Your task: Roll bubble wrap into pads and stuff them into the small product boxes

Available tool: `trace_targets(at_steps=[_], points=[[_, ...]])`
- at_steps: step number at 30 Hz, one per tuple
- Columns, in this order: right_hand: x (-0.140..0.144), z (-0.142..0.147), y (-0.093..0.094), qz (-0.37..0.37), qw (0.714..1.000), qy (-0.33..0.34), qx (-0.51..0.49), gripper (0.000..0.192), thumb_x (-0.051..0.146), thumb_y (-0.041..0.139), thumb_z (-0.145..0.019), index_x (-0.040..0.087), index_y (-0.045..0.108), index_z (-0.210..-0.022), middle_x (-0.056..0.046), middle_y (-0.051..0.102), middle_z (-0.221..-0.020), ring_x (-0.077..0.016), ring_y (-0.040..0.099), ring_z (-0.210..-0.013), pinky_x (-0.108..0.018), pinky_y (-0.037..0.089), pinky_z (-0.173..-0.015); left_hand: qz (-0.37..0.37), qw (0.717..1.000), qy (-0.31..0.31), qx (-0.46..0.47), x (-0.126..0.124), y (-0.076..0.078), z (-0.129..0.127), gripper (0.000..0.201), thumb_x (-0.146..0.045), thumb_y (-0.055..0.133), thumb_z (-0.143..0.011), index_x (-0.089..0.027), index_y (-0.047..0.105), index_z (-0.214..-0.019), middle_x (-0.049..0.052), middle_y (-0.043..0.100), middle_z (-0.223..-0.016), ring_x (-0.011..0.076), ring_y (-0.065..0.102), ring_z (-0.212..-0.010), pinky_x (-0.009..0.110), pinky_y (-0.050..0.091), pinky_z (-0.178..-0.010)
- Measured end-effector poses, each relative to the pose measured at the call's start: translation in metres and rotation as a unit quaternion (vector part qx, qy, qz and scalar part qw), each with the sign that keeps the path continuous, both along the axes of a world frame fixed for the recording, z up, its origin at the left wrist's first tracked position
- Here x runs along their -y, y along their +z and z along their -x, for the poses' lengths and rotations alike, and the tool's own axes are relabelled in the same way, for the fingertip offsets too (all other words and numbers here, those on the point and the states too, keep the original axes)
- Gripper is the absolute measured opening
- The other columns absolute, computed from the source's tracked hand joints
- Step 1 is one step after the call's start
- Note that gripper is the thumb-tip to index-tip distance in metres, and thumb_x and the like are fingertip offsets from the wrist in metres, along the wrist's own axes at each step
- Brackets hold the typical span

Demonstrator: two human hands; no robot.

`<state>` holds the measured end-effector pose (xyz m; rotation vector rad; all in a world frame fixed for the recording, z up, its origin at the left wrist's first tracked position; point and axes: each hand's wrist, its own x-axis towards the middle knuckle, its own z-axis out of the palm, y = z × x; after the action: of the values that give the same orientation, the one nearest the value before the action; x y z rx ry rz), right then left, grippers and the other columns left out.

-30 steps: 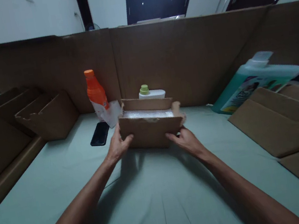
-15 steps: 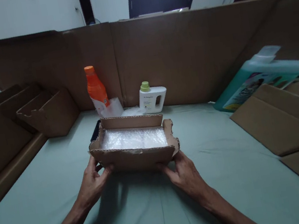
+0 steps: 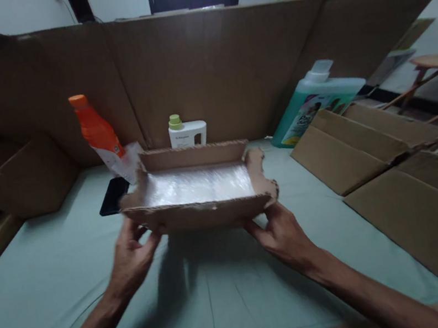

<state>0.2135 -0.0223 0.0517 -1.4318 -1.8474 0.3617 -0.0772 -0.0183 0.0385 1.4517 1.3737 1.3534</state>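
As left hand [image 3: 131, 254] and right hand [image 3: 285, 234] grip the box [image 3: 198, 214], the phone [image 3: 113, 196] (half-hidden earlier) shows plainly.

Dim, cool light left the cardboard wall [image 3: 219, 63] murky apart from a faint sheen near its upper middle, while pale glare glinted off the clear wrap [image 3: 197, 185] inside the box [image 3: 194, 216]. Soft-edged shadows darkened the green cloth [image 3: 227, 291] below the box, heaviest toward the left. Slight blur softened the box's edges, wide-angle distortion stretched the margins, and the lower right corner fell dark and smeared.
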Motion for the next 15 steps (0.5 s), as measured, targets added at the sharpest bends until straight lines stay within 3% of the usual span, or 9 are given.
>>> trace_targets(at_steps=[3,5,7,10,15], points=[[-0.023,0.016,0.028,-0.013,0.999,0.038,-0.016,0.041,0.044,0.062,-0.084,0.017,0.062,-0.115,-0.013,0.07,-0.107,-0.0292,0.067,-0.092,-0.045,0.056,-0.081,-0.066,0.995,0.077,-0.008,-0.005,0.028,0.012,0.046,-0.037,0.078,-0.077,-0.018,0.059,-0.114,0.007,0.07,-0.112,0.0238,0.069,-0.104,0.036,0.059,-0.09],[-0.028,0.01,0.04,0.002,1.0,0.016,-0.013,0.037,0.047,0.062,-0.084,0.016,0.064,-0.105,-0.012,0.072,-0.097,-0.0271,0.067,-0.081,-0.042,0.056,-0.07,-0.098,0.994,0.055,-0.008,-0.013,0.039,0.004,0.046,-0.034,0.076,-0.078,-0.019,0.057,-0.118,0.007,0.069,-0.113,0.0224,0.068,-0.104,0.033,0.059,-0.087],[-0.022,-0.005,0.042,0.004,0.999,-0.043,0.016,0.035,0.05,0.062,-0.083,0.017,0.065,-0.094,-0.012,0.073,-0.088,-0.0265,0.066,-0.072,-0.039,0.052,-0.061,-0.114,0.993,-0.007,0.002,-0.022,0.041,-0.011,0.047,-0.031,0.072,-0.081,-0.02,0.055,-0.124,0.006,0.067,-0.118,0.0209,0.066,-0.106,0.033,0.058,-0.088],[-0.005,-0.022,0.028,-0.014,0.993,-0.104,0.05,0.035,0.053,0.062,-0.083,0.018,0.065,-0.089,-0.011,0.073,-0.084,-0.0269,0.066,-0.07,-0.037,0.05,-0.058,-0.107,0.991,-0.074,0.025,-0.03,0.03,-0.026,0.047,-0.026,0.068,-0.083,-0.022,0.054,-0.128,0.006,0.064,-0.125,0.0194,0.064,-0.108,0.034,0.056,-0.094],[0.012,-0.018,-0.018,-0.006,0.998,-0.049,0.027,0.046,0.055,0.064,-0.084,0.017,0.063,-0.11,-0.014,0.073,-0.104,-0.0318,0.069,-0.093,-0.044,0.057,-0.079,-0.028,0.994,-0.098,0.031,-0.034,-0.006,-0.013,0.05,-0.029,0.068,-0.082,-0.021,0.054,-0.129,0.007,0.064,-0.127,0.0215,0.063,-0.111,0.036,0.054,-0.095]])
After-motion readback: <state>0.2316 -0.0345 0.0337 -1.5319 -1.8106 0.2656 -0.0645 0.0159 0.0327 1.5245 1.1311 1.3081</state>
